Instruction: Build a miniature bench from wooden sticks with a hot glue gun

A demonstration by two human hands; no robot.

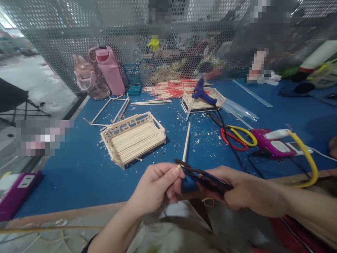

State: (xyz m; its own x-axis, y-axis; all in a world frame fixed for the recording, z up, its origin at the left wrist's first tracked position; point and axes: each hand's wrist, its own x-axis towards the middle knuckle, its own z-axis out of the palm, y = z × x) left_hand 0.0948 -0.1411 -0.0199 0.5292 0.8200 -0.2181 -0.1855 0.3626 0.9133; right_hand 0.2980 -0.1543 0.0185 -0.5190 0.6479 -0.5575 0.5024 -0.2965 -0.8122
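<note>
My left hand pinches the near end of a thin wooden stick that points away from me over the blue table. My right hand grips dark cutting pliers, whose jaws close around the stick just beyond my left fingertips. Both hands hover over the table's near edge. Ahead on the left lies a small bench-like model made of sticks.
A second stick model carries a blue glue gun. Red and yellow scissors, a purple power strip, loose sticks, clear glue rods, pink bottles and wood chips lie around. A perforated screen stands behind.
</note>
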